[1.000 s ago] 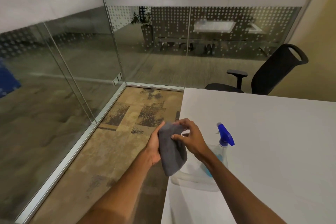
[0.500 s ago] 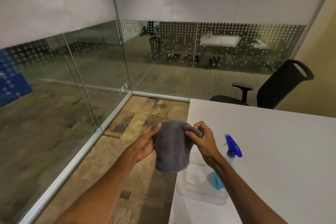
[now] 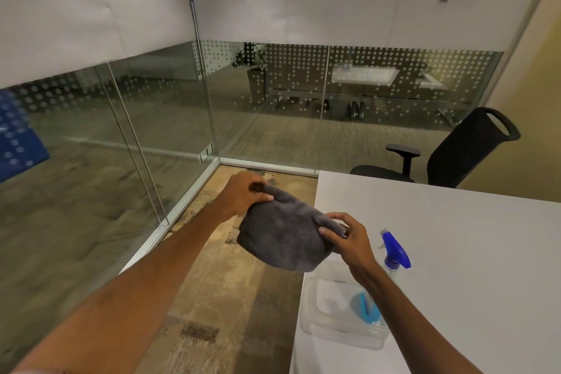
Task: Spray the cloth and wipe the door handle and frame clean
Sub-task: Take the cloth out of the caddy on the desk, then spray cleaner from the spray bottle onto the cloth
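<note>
Both hands [image 3: 246, 191] [image 3: 349, 237] have spread the cloth [image 3: 285, 237] wider.

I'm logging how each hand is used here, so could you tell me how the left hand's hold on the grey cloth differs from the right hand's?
The left hand grips the far end of the grey cloth from above, out over the floor; the right hand pinches the near end between thumb and fingers, close to the table edge. The left hand sits higher and farther from the camera than the right. Both hold the cloth in the air, neither touching the spray bottle.
</note>
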Motion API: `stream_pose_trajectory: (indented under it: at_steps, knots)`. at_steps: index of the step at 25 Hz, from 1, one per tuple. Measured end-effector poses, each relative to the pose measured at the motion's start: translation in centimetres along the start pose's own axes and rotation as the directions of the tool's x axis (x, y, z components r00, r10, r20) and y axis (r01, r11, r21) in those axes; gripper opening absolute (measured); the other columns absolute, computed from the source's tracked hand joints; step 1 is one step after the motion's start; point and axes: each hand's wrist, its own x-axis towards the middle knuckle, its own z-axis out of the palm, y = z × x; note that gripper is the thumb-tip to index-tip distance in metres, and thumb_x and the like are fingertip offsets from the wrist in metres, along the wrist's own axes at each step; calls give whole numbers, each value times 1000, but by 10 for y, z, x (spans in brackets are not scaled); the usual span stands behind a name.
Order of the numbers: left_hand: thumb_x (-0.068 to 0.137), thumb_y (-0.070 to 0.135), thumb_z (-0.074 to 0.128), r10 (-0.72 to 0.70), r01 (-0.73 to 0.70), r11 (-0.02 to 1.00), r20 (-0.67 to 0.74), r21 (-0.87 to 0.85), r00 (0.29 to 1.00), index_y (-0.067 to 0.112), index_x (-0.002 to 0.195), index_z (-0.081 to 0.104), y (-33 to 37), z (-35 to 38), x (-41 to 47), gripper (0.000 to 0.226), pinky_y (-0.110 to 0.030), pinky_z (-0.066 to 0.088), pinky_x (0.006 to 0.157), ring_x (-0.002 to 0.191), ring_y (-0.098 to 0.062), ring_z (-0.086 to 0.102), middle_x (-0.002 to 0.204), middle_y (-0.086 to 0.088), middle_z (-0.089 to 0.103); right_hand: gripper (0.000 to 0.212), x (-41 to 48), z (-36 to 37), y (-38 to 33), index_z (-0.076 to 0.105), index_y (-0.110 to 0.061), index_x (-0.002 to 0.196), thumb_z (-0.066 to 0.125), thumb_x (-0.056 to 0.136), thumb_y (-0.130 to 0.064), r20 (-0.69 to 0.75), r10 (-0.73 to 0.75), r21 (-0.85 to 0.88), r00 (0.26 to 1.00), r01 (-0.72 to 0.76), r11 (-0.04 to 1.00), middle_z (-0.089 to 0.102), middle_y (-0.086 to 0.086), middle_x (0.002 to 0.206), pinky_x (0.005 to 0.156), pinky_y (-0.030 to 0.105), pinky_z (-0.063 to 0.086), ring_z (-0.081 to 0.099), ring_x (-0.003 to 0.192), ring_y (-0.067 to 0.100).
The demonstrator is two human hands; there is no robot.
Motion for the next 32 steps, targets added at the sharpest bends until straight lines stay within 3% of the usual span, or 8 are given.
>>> stream_pose_trajectory:
  at_steps: [6,12,16,20,23,27,29,32]
  knots:
    - [87,14,69,-5,10,995,47,-103,999,13,105,71,31,-8,21,18,-22,54,81,94,-11,67,98,-3,72,10,2,0,-2,62,-29,96,64,87,-24,-86,32,117,996,-22,993,68,6,106,71,26,59,67,96,25]
    - [90,14,66,55,-54,998,58,-25,997,14,106,70,53,-7,34,17,-13,44,73,88,-1,62,95,5,68,28,-2,2,10,56,-20,114,65,87,-22,-158,64,144,985,-41,989,65,6,110,82,32,58,66,99,25]
    - [92,16,64,108,-110,994,81,24,991,17,107,70,66,-7,42,16,-9,42,68,85,2,61,92,9,67,33,-32,3,54,50,-12,121,59,91,-22,-225,220,202,949,-176,963,62,5,113,94,42,54,65,102,26]
    - [92,15,64,108,-107,994,71,-25,992,16,105,69,72,1,46,15,-14,44,70,87,-2,60,95,4,67,19,-66,-15,103,57,-13,88,67,86,-29,-561,319,130,764,-300,945,65,9,82,72,34,52,66,84,34]
    - [91,13,64,63,-50,989,92,-137,994,24,97,68,74,6,46,12,-16,45,70,89,-4,62,94,6,67,42,-67,-52,112,50,-9,98,79,74,-28,-706,269,36,655,-346,937,58,11,96,77,38,46,58,95,37]
    - [89,12,67,-18,38,943,65,-330,998,25,92,71,72,8,41,13,-20,57,70,88,-5,67,94,3,72,73,-46,-90,106,39,-14,136,78,76,-29,-507,227,-80,832,-307,948,49,5,131,105,51,40,48,121,30]
    - [89,13,67,-51,70,918,61,-391,997,20,97,72,69,6,40,12,-30,59,79,95,-14,69,98,-2,73,70,-35,-100,104,41,-15,136,76,77,-29,-380,241,-88,893,-295,952,51,1,126,103,50,41,49,117,26]
    - [89,12,67,-91,120,888,86,-444,992,11,107,70,65,-1,39,19,-39,58,87,103,-24,68,106,-11,72,38,-24,-108,103,57,-13,114,73,81,-21,-273,239,-42,932,-260,965,65,9,107,86,39,46,58,101,28]
